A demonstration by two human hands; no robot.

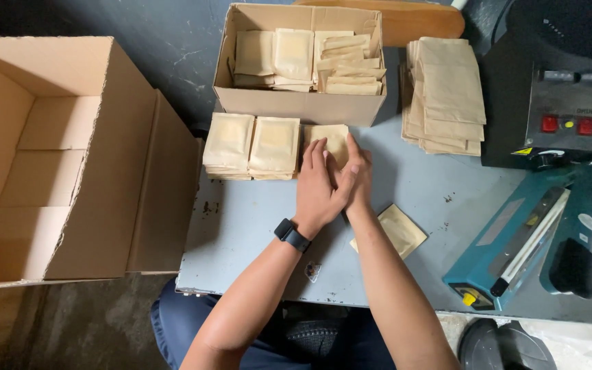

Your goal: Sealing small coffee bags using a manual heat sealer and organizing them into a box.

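Both hands, the left hand (pixel 318 183) and the right hand (pixel 358 179), lie open and flat on the 3rd pouch stack (pixel 330 137) on the desk (pixel 255 226), beside 2 neat stacks (pixel 251 145). Press evenly and keep the edges aligned with the neighbours.

There is a single view, taken from a camera worn on the person's head. It looks almost straight down onto a grey table (pixel 255 226) from close above, near enough that both forearms rise from the bottom edge at 6 o'clock. The far side of the table lies toward 12 o'clock. A large open box (pixel 56 157) fills the frame at 9 o'clock, and a blue sealing machine (pixel 508 247) sits near 4 o'clock.
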